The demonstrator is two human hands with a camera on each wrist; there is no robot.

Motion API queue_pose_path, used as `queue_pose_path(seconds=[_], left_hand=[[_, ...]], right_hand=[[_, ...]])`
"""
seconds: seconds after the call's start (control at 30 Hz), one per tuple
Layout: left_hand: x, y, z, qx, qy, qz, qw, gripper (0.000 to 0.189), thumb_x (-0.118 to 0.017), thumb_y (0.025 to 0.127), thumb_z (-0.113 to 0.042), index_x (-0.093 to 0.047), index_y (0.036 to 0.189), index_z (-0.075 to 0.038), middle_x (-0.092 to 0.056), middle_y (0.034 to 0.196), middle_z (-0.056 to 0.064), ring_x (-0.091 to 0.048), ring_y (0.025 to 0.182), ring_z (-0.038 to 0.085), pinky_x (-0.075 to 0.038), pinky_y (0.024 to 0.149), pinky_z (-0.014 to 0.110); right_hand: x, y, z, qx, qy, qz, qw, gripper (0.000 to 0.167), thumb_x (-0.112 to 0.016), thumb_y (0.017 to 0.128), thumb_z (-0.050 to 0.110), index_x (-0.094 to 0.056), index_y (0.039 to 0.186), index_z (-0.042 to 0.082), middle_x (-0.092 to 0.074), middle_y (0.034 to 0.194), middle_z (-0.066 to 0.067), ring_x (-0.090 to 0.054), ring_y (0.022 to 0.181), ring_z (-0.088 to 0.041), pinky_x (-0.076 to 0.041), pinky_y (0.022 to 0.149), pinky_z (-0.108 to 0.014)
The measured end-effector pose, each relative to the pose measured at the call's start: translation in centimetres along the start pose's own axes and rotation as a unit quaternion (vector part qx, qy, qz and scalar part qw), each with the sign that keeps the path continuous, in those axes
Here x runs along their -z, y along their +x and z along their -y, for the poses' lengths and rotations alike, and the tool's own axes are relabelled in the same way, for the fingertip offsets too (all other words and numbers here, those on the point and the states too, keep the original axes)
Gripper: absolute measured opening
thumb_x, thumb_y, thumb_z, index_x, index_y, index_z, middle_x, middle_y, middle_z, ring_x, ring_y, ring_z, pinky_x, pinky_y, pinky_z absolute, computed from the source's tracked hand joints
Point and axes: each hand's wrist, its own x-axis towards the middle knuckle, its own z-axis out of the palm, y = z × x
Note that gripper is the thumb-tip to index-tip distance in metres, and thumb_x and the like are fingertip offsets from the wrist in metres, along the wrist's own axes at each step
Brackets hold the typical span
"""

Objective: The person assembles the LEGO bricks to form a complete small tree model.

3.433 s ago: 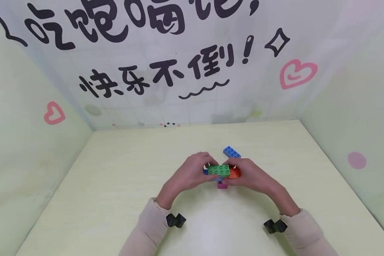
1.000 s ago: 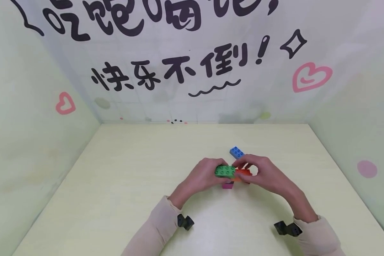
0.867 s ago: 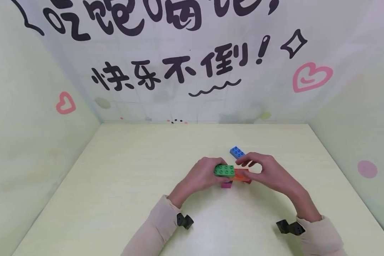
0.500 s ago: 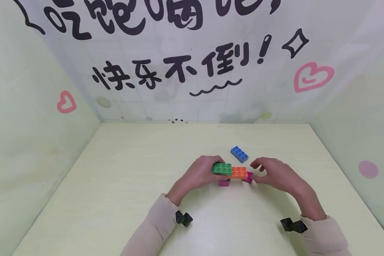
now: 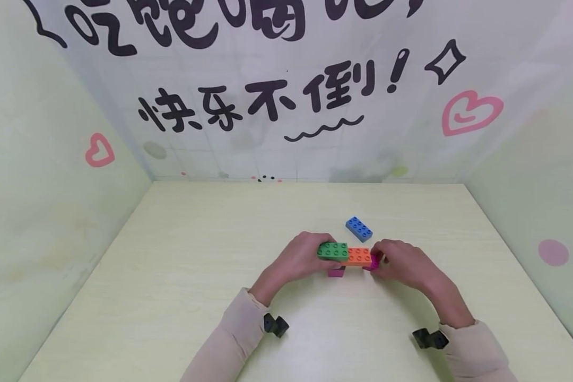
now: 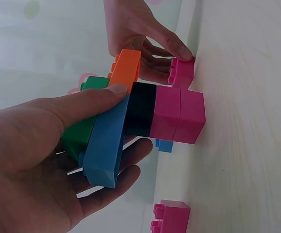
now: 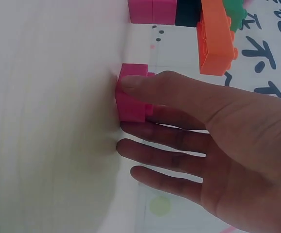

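Presently, the left hand (image 5: 300,258) holds the joined bricks (image 6: 141,110) between thumb and fingers, at the green brick (image 5: 332,250) and the blue brick (image 6: 106,143). The right hand (image 5: 406,265) pinches a pink brick (image 7: 132,109), its other fingers extended; this brick is near the worktop (image 5: 196,239), lower than the end of the orange brick (image 5: 359,256) and apart from it.

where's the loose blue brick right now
In the head view, the loose blue brick lies on the table, right of centre, just beyond the orange brick and the right hand.
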Motion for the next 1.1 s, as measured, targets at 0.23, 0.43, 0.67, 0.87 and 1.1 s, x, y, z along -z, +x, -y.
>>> queue_pose_path(seconds=[0.23, 0.43, 0.67, 0.87, 1.1], left_hand=[[-0.1, 0.1, -0.1, 0.009, 0.004, 0.008, 0.9999, 0.046, -0.082, 0.08, -0.032, -0.067, 0.119, -0.011, -0.067, 0.103, -0.006, -0.058, 0.088, 0.005, -0.047, 0.081, 0.021], [-0.2, 0.2, 0.0, 0.01, 0.009, 0.01, 0.9999, 0.047, -0.082, 0.081, -0.033, -0.067, 0.119, -0.011, -0.068, 0.103, -0.006, -0.058, 0.088, 0.005, -0.047, 0.081, 0.021], [-0.1, 0.1, 0.2, 0.0, 0.009, 0.004, 0.9999, 0.045, -0.082, 0.081, -0.034, -0.068, 0.117, -0.01, -0.067, 0.1, -0.006, -0.057, 0.085, 0.006, -0.047, 0.077, 0.02], [-0.1, 0.1, 0.3, -0.006, 0.0, 0.003, 1.0, 0.042, -0.082, 0.081, -0.033, -0.068, 0.114, -0.01, -0.066, 0.096, -0.007, -0.056, 0.082, 0.006, -0.046, 0.076, 0.02], [-0.1, 0.1, 0.3, -0.01, 0.003, 0.001, 0.9999, 0.042, -0.082, 0.081, -0.033, -0.068, 0.114, -0.01, -0.067, 0.096, -0.007, -0.057, 0.082, 0.005, -0.046, 0.075, 0.019]], right_hand=[[2.0, -1.0, -0.5, -0.004, 0.028, -0.036, 0.9989, 0.032, -0.082, 0.081, 0.023, -0.07, 0.106, 0.007, -0.064, 0.091, 0.003, -0.058, 0.084, -0.021, -0.049, 0.066, -0.033], [3.5, -1.7, 0.0, 0.044, 0.064, -0.14, 0.9871, 0.044, -0.083, 0.081, 0.021, -0.063, 0.118, 0.01, -0.066, 0.099, 0.002, -0.061, 0.089, -0.02, -0.054, 0.072, -0.039], [3.0, -1.3, 1.4, 0.153, 0.122, -0.135, 0.9713, 0.045, -0.083, 0.08, 0.015, -0.067, 0.121, 0.019, -0.064, 0.105, 0.013, -0.058, 0.091, -0.009, -0.052, 0.075, -0.028], [2.2, -1.0, 1.8, 0.163, 0.15, -0.104, 0.9696, 0.046, -0.084, 0.079, 0.013, -0.068, 0.121, 0.019, -0.063, 0.107, 0.013, -0.06, 0.096, -0.009, -0.052, 0.078, -0.027], [2.1, -1.0, 2.0, 0.159, 0.159, -0.102, 0.9692, 0.042, -0.084, 0.078, 0.014, -0.07, 0.118, 0.02, -0.063, 0.108, 0.012, -0.061, 0.093, -0.014, -0.053, 0.075, -0.027]])
